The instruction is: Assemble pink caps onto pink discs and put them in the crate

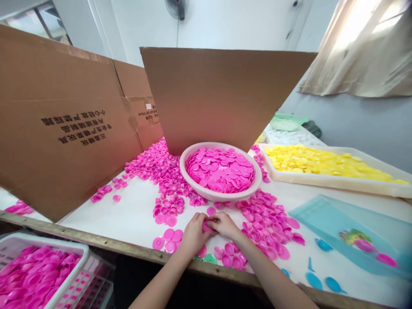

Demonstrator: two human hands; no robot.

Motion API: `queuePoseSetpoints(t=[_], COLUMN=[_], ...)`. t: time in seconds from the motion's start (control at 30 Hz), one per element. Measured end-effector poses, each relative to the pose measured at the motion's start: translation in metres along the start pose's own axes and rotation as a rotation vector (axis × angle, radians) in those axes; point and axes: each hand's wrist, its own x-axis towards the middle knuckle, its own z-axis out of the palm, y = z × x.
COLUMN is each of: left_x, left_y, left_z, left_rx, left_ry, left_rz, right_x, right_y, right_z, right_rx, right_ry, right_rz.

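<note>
My left hand (194,232) and my right hand (224,224) meet at the table's front, both closed on one pink plastic piece (206,226). Fingers cover most of it, so its exact shape is hidden. Just beyond them stands a pale pink bowl (222,197) heaped with flat pink discs (220,169). Loose pink discs (169,234) lie left of my left hand. Small pink cups (169,205) are piled behind them, and larger pink cup-like pieces (262,221) spread to the right. Under my wrists a green disc (210,259) shows in part.
Cardboard sheets (225,94) and a printed carton (64,163) wall off the back and left. A white tray (322,180) of yellow pieces sits at right, behind a blue translucent bag (325,219) and blue toy pieces (313,280). Lower left, a white basket (84,257) holds pink pieces.
</note>
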Motion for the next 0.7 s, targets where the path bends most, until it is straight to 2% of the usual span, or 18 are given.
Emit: queuePoseSetpoints(t=[0.17,0.27,0.33,0.47,0.57,0.7], left_x=[0.002,0.013,0.024,0.04,0.042,0.041], left_y=[-0.005,-0.007,-0.005,0.0,0.002,0.001], left_z=[-0.002,-0.009,-0.012,-0.003,0.007,0.012], left_rx=[0.009,-0.02,-0.012,0.228,0.385,0.463], left_ry=[-0.007,-0.092,-0.098,0.073,0.057,0.001], left_rz=[-0.008,-0.022,-0.045,-0.023,-0.018,-0.071], right_x=[0.0,0.0,0.0,0.002,0.004,0.008], right_y=[-0.002,-0.004,-0.005,-0.007,-0.009,-0.005], right_z=[0.002,0.006,0.007,0.006,0.002,-0.002], right_rx=[0.105,0.127,0.141,0.169,0.164,0.142], right_ry=[-0.072,-0.094,-0.112,-0.117,-0.16,-0.223], right_rz=[0.202,0.324,0.344,0.368,0.4,0.408])
